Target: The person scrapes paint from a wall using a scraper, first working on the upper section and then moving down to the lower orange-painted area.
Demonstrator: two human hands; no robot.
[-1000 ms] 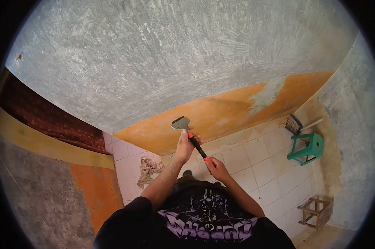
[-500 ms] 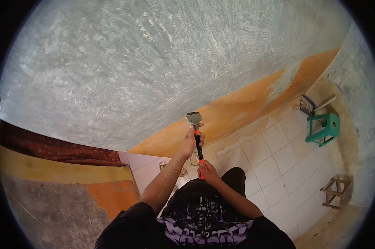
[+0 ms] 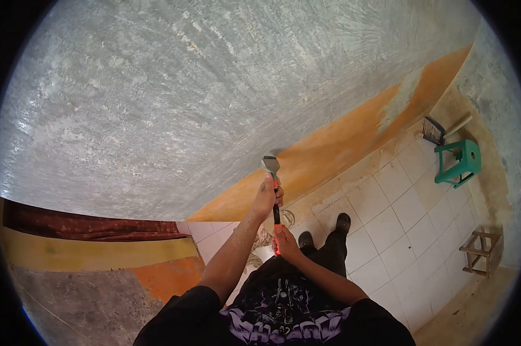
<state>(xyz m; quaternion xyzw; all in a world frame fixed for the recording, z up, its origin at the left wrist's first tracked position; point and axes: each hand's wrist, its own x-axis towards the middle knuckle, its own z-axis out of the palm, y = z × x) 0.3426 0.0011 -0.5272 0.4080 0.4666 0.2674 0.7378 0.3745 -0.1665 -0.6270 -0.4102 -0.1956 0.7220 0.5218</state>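
A long-handled scraper (image 3: 276,214) with a black and orange-red handle and a wide metal head stands out in front of my body. Its head is close to the wall, near the border where grey surface meets orange paint; whether the blade touches cannot be told. My left hand (image 3: 265,196) is wrapped round the upper handle just below the head. Lower down, my right hand (image 3: 286,243) grips the orange-red end of the same handle. Pale flecks dot my left forearm. The wall (image 3: 174,104) is mostly rough, scraped grey, with an orange band (image 3: 335,138) along its bottom.
A green plastic stool (image 3: 459,164) stands at the right, beside a dark dustpan (image 3: 432,131). Below it is a small wooden stool (image 3: 480,254). White tiles (image 3: 381,242) cover the floor under my feet. A dark red cloth (image 3: 87,222) hangs at the left.
The view has shifted, and my feet now show on the tiles. Both hands keep their hold on the scraper, whose head remains near the grey-orange border.
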